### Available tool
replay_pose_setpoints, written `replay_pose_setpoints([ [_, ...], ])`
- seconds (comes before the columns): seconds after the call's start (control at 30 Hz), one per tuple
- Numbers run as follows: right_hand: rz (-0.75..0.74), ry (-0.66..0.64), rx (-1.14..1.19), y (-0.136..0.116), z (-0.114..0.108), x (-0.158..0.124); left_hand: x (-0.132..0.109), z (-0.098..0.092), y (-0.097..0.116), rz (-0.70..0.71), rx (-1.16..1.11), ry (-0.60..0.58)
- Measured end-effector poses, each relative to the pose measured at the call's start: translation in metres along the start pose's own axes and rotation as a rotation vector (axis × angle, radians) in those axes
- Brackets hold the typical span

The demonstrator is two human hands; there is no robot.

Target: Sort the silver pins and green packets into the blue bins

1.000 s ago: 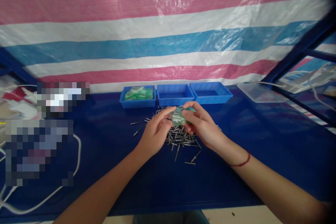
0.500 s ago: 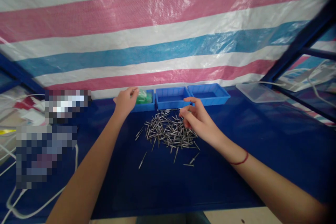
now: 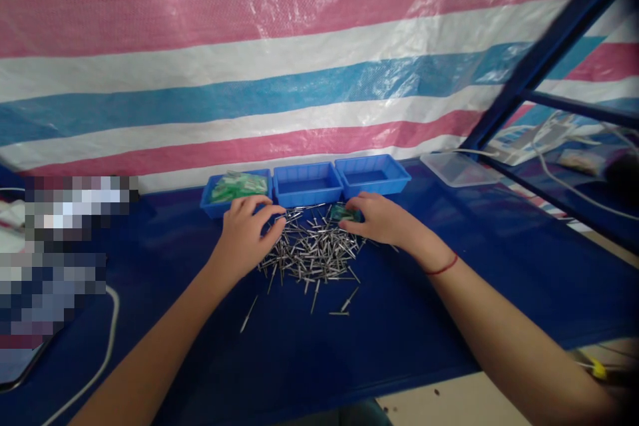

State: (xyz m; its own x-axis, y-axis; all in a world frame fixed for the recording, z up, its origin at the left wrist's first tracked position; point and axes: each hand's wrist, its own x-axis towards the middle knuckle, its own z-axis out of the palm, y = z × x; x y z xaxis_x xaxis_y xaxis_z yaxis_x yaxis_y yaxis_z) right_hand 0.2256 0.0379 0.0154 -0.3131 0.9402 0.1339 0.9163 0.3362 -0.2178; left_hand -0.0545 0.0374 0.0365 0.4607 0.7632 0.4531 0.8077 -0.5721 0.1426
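A heap of silver pop rivets lies on the blue tabletop, with a few strays in front. My left hand is at the heap's left edge, thumb and fingers apart and nothing seen between them. At the heap's back right, my right hand has its thumb and fingers around a small green plastic bag, whose far side the fingers partly hide. Behind my left hand stands a blue bin holding green plastic bags.
Two more blue bins, the middle bin and the right bin, stand in the same row. A clear plastic lid lies farther right. Striped sheeting hangs behind. A white cable runs along the left side.
My left hand has come from the left bin down and right to the heap's edge. My right hand has dropped slightly, and the green bag now shows at its fingers. The view has shifted right.
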Motion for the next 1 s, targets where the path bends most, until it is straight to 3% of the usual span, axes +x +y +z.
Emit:
replay_pose_setpoints([
  [0.17,-0.009,0.046,-0.074,-0.006,-0.005,-0.001,-0.015,0.006,0.010,0.036,-0.119,-0.014],
  [0.27,-0.012,0.183,-0.060,-0.012,-0.017,-0.004,-0.017,0.006,0.012,0.018,-0.221,0.005],
  [0.4,-0.074,0.362,0.310,-0.030,-0.026,-0.011,-0.018,0.004,0.024,-0.118,-0.419,0.008],
  [0.53,-0.046,0.214,0.830,-0.057,-0.020,-0.017,-0.020,0.009,0.040,-0.292,-0.801,-0.137],
  [0.67,-0.004,0.095,1.075,-0.074,-0.007,-0.018,-0.023,0.015,0.045,-0.312,-0.972,-0.191],
  [0.8,0.148,0.102,1.143,-0.076,-0.003,-0.017,-0.023,0.011,0.040,-0.232,-0.751,-0.025],
  [0.9,0.260,-0.123,1.265,-0.077,-0.005,-0.018,-0.024,0.005,0.037,-0.041,-0.510,0.093],
  [1.0,0.239,-0.348,1.451,-0.079,-0.006,-0.019,-0.025,0.001,0.037,0.114,-0.395,0.105],
])
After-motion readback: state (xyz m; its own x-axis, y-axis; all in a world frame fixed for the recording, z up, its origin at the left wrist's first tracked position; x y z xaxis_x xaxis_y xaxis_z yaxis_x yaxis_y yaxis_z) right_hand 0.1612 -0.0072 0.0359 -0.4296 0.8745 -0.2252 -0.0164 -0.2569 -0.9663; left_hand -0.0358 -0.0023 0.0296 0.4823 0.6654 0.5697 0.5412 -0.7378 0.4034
